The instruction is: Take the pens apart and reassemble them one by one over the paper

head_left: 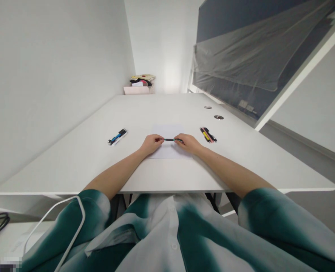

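A slim, dark pen (169, 139) with green accents runs crosswise, pinched in fingers (161, 137) toward both ends

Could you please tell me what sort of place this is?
Probably an office or study room, judging by the broad white flat-topped table, the white rectangular paper sheet and the slim blue, black and white pens.

I see left-hand grip (152, 144) and right-hand grip (188, 143) pinching opposite ends of dark pen (169, 139), over white sheet (170, 153) on worktop (71, 162). Left pen cluster (117, 136) includes blue; right pen cluster (207, 135) includes yellow. Far left, pale box (136, 90); far right, dark panel (229, 22) under clear plastic (235, 60).
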Demonstrator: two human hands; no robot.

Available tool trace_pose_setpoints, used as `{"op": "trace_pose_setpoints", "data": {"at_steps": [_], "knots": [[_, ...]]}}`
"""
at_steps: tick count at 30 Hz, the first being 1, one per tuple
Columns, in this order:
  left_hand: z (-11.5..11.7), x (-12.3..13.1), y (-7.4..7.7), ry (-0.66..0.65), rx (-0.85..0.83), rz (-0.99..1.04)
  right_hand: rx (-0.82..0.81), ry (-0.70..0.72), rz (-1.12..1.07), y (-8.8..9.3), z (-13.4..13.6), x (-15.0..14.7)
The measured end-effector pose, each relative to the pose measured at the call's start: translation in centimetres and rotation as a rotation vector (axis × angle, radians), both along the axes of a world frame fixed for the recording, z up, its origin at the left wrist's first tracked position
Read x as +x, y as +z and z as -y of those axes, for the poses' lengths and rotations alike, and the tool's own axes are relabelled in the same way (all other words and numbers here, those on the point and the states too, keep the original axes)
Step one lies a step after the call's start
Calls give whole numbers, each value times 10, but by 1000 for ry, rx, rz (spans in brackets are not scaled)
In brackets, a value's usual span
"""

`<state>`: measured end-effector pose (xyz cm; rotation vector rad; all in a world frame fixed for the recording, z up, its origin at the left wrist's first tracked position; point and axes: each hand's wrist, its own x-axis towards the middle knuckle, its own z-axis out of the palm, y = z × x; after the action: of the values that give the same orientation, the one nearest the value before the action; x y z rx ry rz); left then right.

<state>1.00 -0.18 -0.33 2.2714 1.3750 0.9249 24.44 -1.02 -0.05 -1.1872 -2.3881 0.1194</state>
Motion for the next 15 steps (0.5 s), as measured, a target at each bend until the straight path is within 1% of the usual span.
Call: {"op": "trace_pose_setpoints", "data": {"at_steps": [6, 9, 12, 15], "knots": [[-6, -9, 2, 5, 22, 25, 17, 0, -25, -1, -5, 8], [-12, -16, 2, 23, 8, 59, 25, -13, -37, 0, -8, 14], [-20, -26, 1, 43, -13, 100, 4, -65, -28, 3, -11, 22], [-27, -36, 0, 82, -35, 157, -39, -157, -9, 5, -14, 29]]}}
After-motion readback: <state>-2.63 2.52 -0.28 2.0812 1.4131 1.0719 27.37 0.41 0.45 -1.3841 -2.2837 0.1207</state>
